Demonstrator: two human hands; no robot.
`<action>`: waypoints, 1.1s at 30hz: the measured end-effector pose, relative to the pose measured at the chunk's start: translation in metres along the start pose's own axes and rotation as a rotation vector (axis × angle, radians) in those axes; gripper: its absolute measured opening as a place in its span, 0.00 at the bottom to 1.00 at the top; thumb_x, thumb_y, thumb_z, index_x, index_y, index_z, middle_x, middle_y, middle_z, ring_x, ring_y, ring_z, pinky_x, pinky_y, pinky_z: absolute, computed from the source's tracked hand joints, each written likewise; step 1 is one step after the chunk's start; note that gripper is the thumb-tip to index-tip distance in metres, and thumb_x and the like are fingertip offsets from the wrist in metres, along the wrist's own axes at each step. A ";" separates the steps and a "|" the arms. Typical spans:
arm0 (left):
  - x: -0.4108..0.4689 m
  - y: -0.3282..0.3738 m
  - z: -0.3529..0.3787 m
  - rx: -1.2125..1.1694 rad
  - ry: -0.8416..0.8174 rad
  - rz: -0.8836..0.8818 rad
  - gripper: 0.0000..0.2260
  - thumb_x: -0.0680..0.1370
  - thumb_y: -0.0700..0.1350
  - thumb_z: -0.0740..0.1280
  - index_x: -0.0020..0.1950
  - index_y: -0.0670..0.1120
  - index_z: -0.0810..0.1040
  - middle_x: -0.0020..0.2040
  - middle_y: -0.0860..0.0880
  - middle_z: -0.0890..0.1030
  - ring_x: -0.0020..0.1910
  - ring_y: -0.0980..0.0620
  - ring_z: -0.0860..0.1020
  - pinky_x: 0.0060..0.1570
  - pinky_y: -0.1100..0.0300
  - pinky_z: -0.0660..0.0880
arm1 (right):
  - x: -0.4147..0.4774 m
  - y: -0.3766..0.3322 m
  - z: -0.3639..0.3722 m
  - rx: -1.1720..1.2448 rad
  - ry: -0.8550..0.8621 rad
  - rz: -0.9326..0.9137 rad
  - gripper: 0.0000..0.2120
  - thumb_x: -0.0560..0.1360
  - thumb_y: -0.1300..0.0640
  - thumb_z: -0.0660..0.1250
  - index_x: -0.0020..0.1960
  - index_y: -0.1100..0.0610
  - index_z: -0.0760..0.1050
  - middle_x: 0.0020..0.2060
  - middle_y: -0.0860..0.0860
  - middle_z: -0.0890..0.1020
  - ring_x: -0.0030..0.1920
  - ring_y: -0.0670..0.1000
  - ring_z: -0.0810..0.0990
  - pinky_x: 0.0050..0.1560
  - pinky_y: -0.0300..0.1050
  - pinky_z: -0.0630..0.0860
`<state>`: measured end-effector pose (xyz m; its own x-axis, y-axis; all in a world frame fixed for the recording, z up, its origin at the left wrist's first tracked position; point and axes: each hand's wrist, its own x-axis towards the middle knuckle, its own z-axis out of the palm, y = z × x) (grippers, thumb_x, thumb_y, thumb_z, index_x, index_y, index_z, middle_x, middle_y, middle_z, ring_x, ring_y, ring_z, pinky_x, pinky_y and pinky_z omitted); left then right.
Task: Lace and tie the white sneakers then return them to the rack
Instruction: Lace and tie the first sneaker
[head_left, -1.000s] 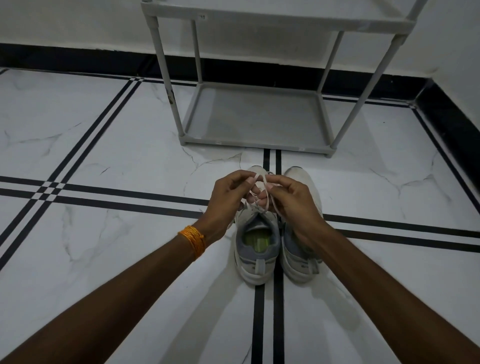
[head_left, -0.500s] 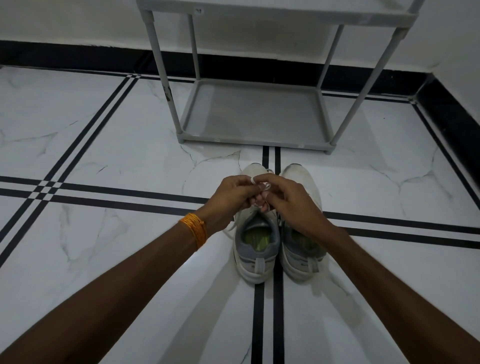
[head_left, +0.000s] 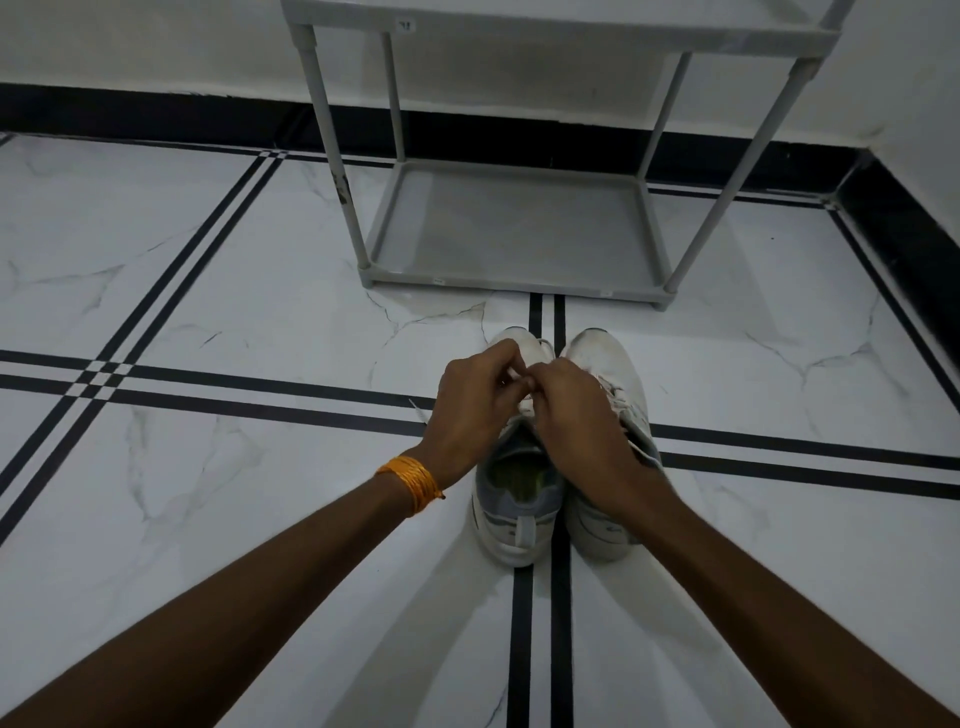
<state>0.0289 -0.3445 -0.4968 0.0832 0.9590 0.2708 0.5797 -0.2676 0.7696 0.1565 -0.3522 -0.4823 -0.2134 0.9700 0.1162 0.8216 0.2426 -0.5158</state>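
Two white sneakers stand side by side on the floor with their toes toward the rack: the left sneaker (head_left: 514, 514) and the right sneaker (head_left: 608, 364). My left hand (head_left: 475, 408) and my right hand (head_left: 576, 410) meet over the left sneaker's tongue. Both pinch its white lace (head_left: 525, 402) close to the shoe. Most of the lace is hidden by my fingers. A loose lace end (head_left: 415, 408) shows left of my left hand. The grey shoe rack (head_left: 514, 283) stands just beyond the toes.
The rack's bottom shelf holds nothing, and its upper shelf (head_left: 561, 26) runs along the top edge. A black skirting and white wall (head_left: 156, 47) lie behind, with a wall corner at the right. White marble floor with black stripes surrounds the shoes.
My hands have dropped lower and drawn together over the left sneaker. The raised lace loops seen earlier are now hidden between my fingers.
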 end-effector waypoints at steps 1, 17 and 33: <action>0.000 -0.001 -0.003 -0.021 -0.038 0.023 0.04 0.78 0.43 0.69 0.47 0.42 0.77 0.41 0.46 0.83 0.39 0.49 0.82 0.44 0.49 0.81 | 0.001 0.001 0.001 -0.031 -0.017 0.007 0.09 0.77 0.66 0.61 0.55 0.62 0.77 0.50 0.59 0.78 0.47 0.56 0.78 0.44 0.43 0.69; 0.011 -0.006 -0.017 0.100 -0.279 0.025 0.10 0.81 0.45 0.63 0.53 0.42 0.82 0.49 0.43 0.83 0.49 0.46 0.77 0.48 0.56 0.72 | 0.009 0.027 -0.022 0.179 -0.189 -0.001 0.14 0.81 0.54 0.60 0.44 0.58 0.80 0.42 0.52 0.77 0.42 0.49 0.75 0.42 0.39 0.68; 0.019 -0.003 -0.018 -0.416 -0.473 -0.401 0.16 0.84 0.45 0.54 0.38 0.43 0.72 0.39 0.46 0.74 0.41 0.50 0.71 0.47 0.57 0.70 | -0.002 0.026 -0.020 0.242 0.121 -0.048 0.07 0.77 0.55 0.66 0.53 0.56 0.77 0.49 0.50 0.79 0.49 0.50 0.76 0.51 0.46 0.76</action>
<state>0.0136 -0.3274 -0.4838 0.3243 0.9027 -0.2827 0.2926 0.1884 0.9375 0.1888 -0.3472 -0.4794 -0.1726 0.9555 0.2391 0.6587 0.2924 -0.6932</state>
